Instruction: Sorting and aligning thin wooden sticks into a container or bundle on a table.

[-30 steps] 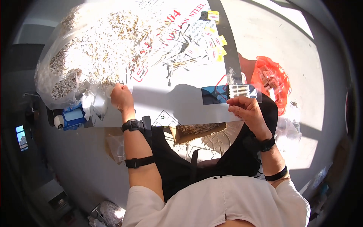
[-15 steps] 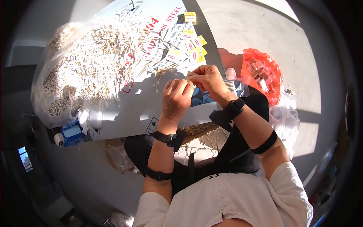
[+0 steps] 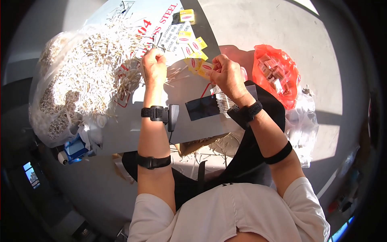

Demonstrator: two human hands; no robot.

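My right hand [image 3: 230,78] pinches the edge of a small yellow-and-white packet [image 3: 206,69] with a red oval mark, at the right side of the table. Against it lie several similar yellow packets [image 3: 196,43], in a loose group running away from me. My left hand [image 3: 154,69] is closed at the right border of a large heap of thin pale sticks [image 3: 102,64]. Its fingers are curled, and what they hold, if anything, is hidden. A few loose sticks [image 3: 173,75] lie between my hands.
A clear plastic bag [image 3: 40,105] surrounds the heap's left side, with a blue-and-white container [image 3: 74,150] below. Near my right wrist are a dark flat sheet [image 3: 200,108] and a white ribbed stack [image 3: 223,101]. A red bag of small boxes [image 3: 278,74] stands right, beside clear plastic bags [image 3: 300,121].
My hands were together over a small yellowish thing; now they are apart. The left has moved left and away to the sticks, while the right is at the yellow packets. The view has shifted slightly.
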